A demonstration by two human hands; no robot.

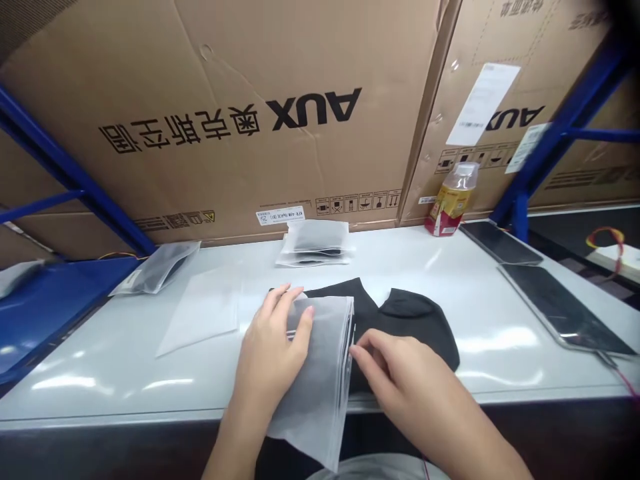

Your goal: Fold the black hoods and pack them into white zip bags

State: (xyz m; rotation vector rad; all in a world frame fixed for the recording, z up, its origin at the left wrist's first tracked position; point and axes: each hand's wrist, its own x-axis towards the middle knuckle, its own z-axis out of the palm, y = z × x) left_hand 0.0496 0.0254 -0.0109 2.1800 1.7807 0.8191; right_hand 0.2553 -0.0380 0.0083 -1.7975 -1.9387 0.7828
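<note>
My left hand (273,350) lies flat on a frosted zip bag (320,373) that holds dark cloth and hangs over the table's front edge. Its fingers are stretched out and press the bag down. My right hand (395,377) pinches the bag's right edge at the zip strip, fingers pressed together. A black garment (415,320) lies spread on the white table (480,280) just behind and to the right of the bag.
A stack of filled bags (316,243) sits at the back centre. An empty frosted bag (203,310) and another filled bag (157,267) lie to the left. A drink bottle (453,200) stands by large cardboard boxes (225,113). Two dark flat panels (555,300) lie at the right.
</note>
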